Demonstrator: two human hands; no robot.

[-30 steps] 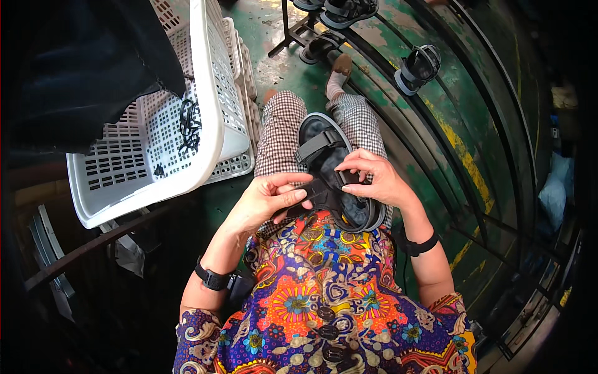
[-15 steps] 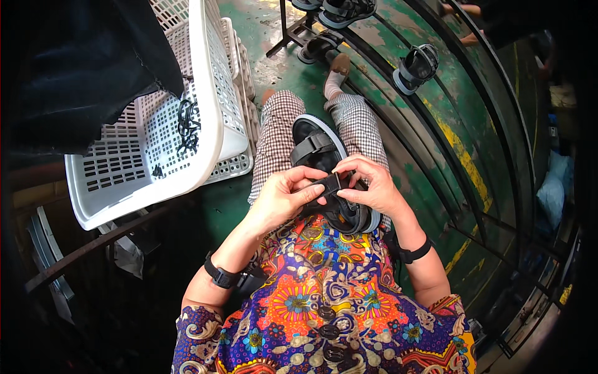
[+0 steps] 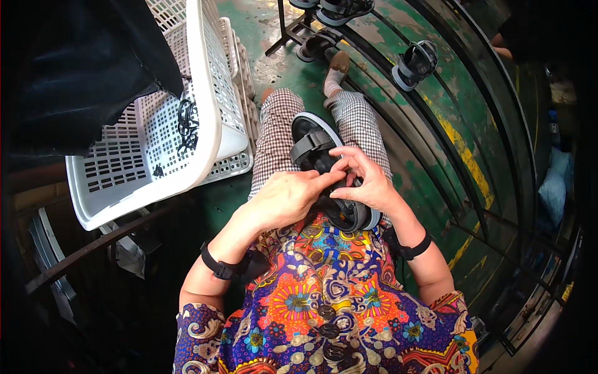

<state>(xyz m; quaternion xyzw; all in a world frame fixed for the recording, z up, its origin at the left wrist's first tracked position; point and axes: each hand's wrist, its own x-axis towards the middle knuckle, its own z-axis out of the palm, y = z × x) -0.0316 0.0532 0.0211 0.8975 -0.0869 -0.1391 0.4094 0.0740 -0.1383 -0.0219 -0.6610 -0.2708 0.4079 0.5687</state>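
A black and dark grey strapped sandal [image 3: 309, 143] with a pale sole edge rests across my lap, its toe pointing away from me. Over the ankle strap, my left hand [image 3: 288, 194] shows its back, with the index finger reaching toward the right fingers. The other left fingers curl under around the strap, partly hidden. From the right side, my right hand [image 3: 367, 186] grips the same strap area, its thumb below and its fingers bent above. Both hands cover most of the strap between them. The heel part [image 3: 349, 218] lies against my patterned shirt.
At left stands a white perforated plastic basket [image 3: 215, 124] holding a few black strap pieces [image 3: 187, 124]. Black sheet material [image 3: 93, 68] hangs over it. A black metal rack [image 3: 430, 124] curves along the right, bearing several sandals, one [image 3: 414, 65] on its rails.
My left hand has turned over, back upward, and its index finger now reaches to the right hand. The raised strap end between my hands is now covered. The sandal stays on my lap.
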